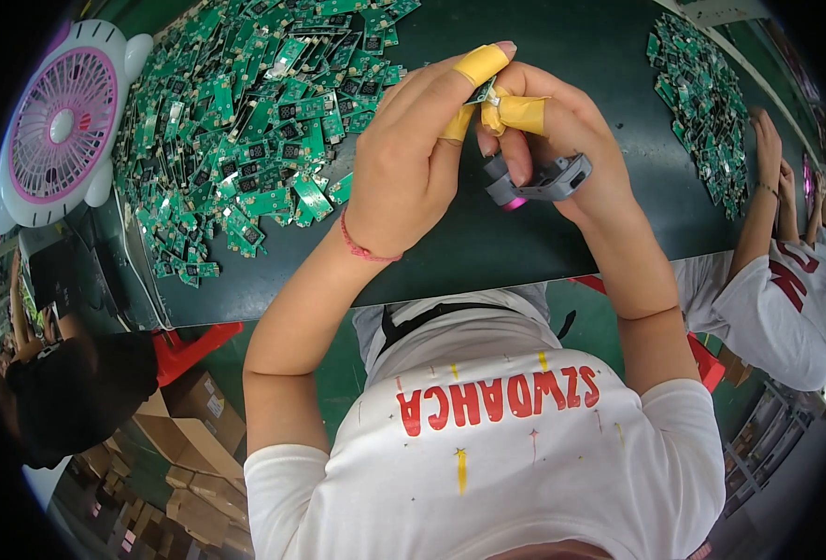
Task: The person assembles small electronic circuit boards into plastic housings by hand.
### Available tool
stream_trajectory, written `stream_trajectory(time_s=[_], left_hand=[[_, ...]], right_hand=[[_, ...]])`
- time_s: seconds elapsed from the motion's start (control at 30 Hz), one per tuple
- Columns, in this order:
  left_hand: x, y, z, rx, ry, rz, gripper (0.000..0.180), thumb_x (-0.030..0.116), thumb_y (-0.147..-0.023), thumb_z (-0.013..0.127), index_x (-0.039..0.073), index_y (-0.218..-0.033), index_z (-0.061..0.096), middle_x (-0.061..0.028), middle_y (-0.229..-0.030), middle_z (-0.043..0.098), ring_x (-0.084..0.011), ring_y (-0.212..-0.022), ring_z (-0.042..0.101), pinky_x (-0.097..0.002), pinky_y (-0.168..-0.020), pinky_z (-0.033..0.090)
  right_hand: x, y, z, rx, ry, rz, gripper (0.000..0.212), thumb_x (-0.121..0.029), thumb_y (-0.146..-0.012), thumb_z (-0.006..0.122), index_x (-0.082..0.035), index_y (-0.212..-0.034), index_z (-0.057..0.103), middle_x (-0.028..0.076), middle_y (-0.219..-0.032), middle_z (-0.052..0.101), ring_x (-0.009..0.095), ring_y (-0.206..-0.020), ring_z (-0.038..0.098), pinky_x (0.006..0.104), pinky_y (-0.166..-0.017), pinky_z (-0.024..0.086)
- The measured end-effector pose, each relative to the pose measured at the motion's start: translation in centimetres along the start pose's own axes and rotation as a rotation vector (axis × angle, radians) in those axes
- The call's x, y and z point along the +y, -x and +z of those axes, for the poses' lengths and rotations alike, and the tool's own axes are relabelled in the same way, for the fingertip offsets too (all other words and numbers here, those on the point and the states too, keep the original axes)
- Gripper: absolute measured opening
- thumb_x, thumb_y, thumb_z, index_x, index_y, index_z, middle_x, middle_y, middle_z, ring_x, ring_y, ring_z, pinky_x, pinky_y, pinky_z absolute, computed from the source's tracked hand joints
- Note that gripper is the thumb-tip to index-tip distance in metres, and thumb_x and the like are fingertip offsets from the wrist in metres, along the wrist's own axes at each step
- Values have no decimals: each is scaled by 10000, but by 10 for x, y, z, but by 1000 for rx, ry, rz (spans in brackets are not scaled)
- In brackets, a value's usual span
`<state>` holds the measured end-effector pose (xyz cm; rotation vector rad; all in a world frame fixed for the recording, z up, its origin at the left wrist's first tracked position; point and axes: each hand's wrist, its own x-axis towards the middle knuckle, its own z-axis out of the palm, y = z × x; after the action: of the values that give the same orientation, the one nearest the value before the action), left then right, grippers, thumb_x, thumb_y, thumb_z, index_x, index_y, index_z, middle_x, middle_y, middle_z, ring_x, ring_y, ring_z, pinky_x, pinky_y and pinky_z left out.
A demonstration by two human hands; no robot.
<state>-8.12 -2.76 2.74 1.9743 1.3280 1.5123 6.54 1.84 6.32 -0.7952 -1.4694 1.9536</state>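
Note:
My left hand (408,149) is closed in a pinch on a small green circuit board (481,91), with most of the board hidden by my fingers. Yellow tape wraps several fingertips on both hands. My right hand (571,117) brings its taped finger against the end of the board, where a small pale part (497,99) shows. Curled lower fingers of that hand hold a grey plastic housing (562,179) with openings along its side and a magenta spot underneath. Both hands are raised over the dark green tabletop (469,233).
A heap of loose green circuit boards (263,121) covers the table's left side. Another pile (702,117) lies at the far right, near a co-worker's arm (763,177). A white and pink fan (63,121) stands at left. Cardboard boxes (198,420) sit on the floor.

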Motion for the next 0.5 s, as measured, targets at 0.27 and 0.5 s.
stream_trajectory(time_s=[0.27, 0.5], left_hand=[[0, 2, 2, 40, -117, 92, 444, -132, -745, 389, -19, -1157, 511, -114, -1130, 590, -252, -940, 587, -297, -817, 451], [-2, 0, -1, 58, -294, 224, 495, -125, -690, 436, 24, -1152, 536, -98, -1127, 591, -246, -934, 589, -312, -791, 433]], right_hand=[[6, 1, -2, -35, -233, 101, 213, -153, -830, 433, 5, -895, 560, 70, -655, 543, 108, -567, 478, 234, -529, 371], [-5, 8, 3, 46, -4, 30, 185, -106, -812, 426, 10, -879, 554, 74, -695, 550, 95, -630, 489, 229, -579, 374]])
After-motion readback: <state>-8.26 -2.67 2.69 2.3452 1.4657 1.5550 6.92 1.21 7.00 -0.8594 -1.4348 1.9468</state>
